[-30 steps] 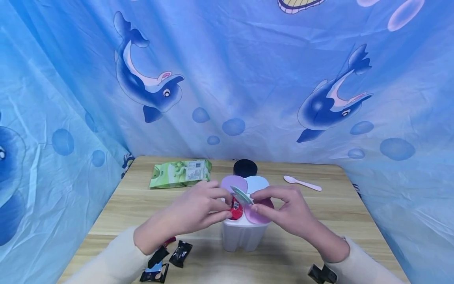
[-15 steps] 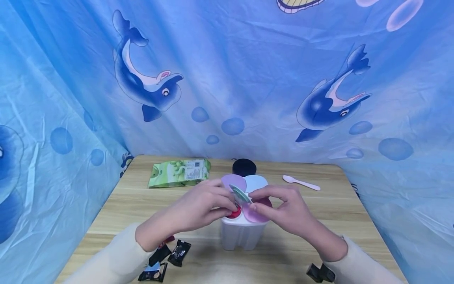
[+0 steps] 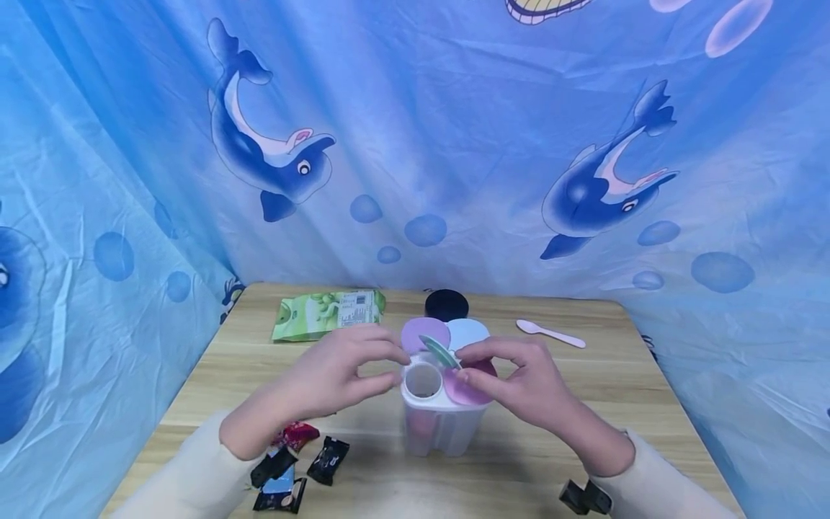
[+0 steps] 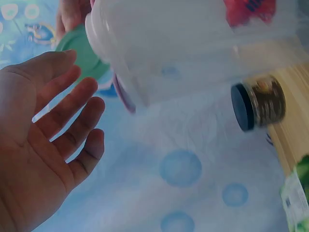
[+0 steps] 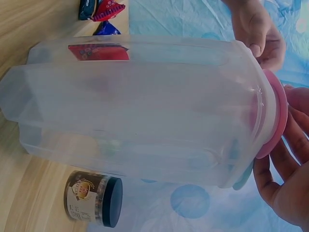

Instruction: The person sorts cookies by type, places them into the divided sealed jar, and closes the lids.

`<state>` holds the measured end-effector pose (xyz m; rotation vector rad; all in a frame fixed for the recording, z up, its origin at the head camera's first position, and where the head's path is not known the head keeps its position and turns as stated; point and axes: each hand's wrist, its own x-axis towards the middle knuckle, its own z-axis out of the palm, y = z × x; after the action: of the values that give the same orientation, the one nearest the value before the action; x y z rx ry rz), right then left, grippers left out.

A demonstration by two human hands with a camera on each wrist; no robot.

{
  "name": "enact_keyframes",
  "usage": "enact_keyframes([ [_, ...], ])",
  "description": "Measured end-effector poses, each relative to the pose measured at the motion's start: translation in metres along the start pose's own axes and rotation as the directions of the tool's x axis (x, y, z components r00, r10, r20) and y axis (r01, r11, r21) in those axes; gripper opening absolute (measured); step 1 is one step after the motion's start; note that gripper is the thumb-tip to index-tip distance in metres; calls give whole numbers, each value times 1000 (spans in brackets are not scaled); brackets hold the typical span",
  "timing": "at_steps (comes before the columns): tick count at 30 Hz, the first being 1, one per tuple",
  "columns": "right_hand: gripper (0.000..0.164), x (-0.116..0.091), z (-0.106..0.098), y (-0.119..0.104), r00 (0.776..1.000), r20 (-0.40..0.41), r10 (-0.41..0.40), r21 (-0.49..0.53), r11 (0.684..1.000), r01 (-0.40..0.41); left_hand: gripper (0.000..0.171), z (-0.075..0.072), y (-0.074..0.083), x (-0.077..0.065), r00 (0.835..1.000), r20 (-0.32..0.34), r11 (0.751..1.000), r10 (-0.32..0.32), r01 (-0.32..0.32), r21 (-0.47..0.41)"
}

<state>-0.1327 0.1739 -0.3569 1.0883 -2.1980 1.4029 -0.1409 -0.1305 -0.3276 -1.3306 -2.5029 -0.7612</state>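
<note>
A translucent storage container (image 3: 454, 432) with several compartments stands upright on the table. Its purple lid (image 3: 424, 334), light-blue lid (image 3: 468, 334) and pink lid (image 3: 465, 389) lie flat. The green lid (image 3: 438, 351) is tilted up, pinched at its edge by my right hand (image 3: 521, 371). Below it, the round opening (image 3: 424, 382) at the front left is uncovered. A red wrapped packet (image 5: 99, 52) shows inside through the wall in both wrist views. Just left of the opening is my left hand (image 3: 344, 367), its fingers loosely bent and holding nothing.
Near the left sleeve lie a red-wrapped candy (image 3: 300, 435), a black-wrapped candy (image 3: 328, 460) and other small packets. Behind the container is a black-lidded jar (image 3: 446, 305). A green bag (image 3: 324, 317) lies back left, a pale pink spoon (image 3: 551, 334) back right.
The red packet has gone down through the uncovered opening into the container. My left hand has let it go and drawn back left. The right hand still holds the green lid up.
</note>
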Motion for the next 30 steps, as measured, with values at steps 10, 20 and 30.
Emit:
enact_keyframes([
  [10, 21, 2, -3, -5, 1000, 2, 2, -8, 1000, -2, 19, -9, -45, -46, 958, 8, 955, -285, 285, -88],
  [20, 22, 5, -6, -8, 999, 12, -34, -66, 997, 35, 20, 7, -102, -99, 870, 115, 866, -479, 490, -100],
  [30, 23, 6, -6, -10, 998, 27, -54, -62, 997, 56, 41, 35, -141, -131, 799, 222, 780, -559, 597, -188],
])
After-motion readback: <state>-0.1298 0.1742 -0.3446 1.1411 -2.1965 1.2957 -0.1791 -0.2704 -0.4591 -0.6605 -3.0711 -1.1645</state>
